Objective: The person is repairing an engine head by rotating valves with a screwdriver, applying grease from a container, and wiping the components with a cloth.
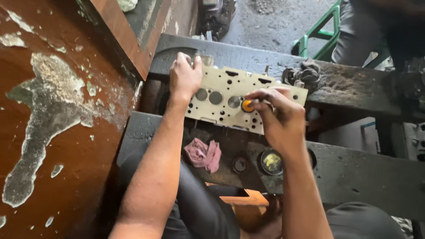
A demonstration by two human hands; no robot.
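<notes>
Lying across two dark greasy wooden beams (pixel 354 172): pale flat metal cylinder head (pixel 230 99), judged heavy, stiff. Left hand (pixel 185 77) gripping its far-left end, fingers curled over edge. Right hand (pixel 276 115) pinching small orange round-topped tool (pixel 247 106) against its face.

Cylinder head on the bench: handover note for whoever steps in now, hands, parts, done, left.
Left hand: gripping the far left end of the cylinder head, steadying it.
Right hand: fingertips pinch an orange-tipped tool, pressed onto a valve seat right of centre.
Cylinder head lies face up across two dark beams.
Near beam: pink rag, small open tin of yellowish paste, small dark round cap. Far beam: dark rag.
Done: cannot tell which seats are finished.
Left: seat under the tool is in hand; check the rest.
</notes>
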